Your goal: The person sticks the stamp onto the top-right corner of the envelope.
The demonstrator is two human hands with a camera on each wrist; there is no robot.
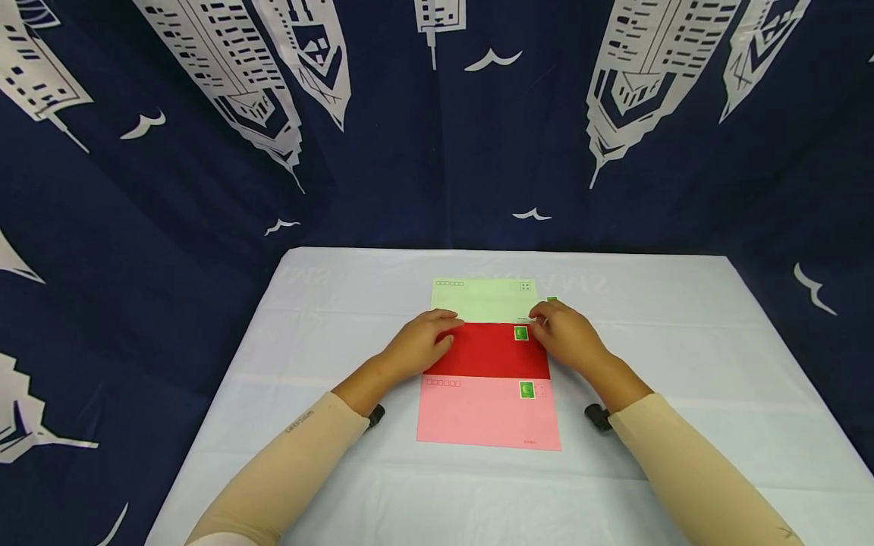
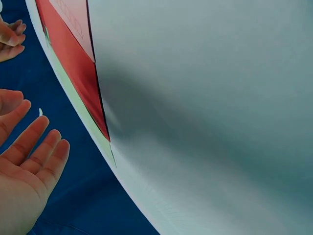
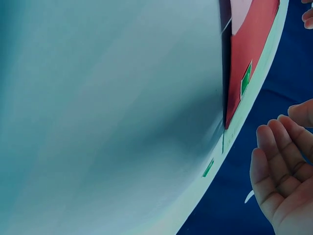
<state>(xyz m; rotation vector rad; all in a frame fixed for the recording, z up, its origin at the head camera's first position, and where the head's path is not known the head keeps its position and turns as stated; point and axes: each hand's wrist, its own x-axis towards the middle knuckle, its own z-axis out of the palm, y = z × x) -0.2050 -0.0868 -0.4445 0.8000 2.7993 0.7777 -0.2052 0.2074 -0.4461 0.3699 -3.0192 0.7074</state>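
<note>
Three envelopes lie in a column on the white table: light green (image 1: 485, 296) at the far end, red (image 1: 488, 353) in the middle, pink (image 1: 488, 421) nearest. My left hand (image 1: 426, 341) hovers at the red envelope's upper left corner, its loose fingers (image 2: 54, 152) holding nothing in the left wrist view. Over at the upper right corner is my right hand (image 1: 567, 334), fingers (image 3: 281, 147) gently bent and free of any object. The red envelope bears a green stamp (image 1: 521, 333); another stamp (image 1: 527, 390) sits on the pink one.
Just past my right hand, a loose green stamp (image 1: 552, 299) rests on the white table (image 1: 328, 326), right of the green envelope. A dark blue cloth (image 1: 382, 189) printed with white buildings and birds hangs behind and beside the table.
</note>
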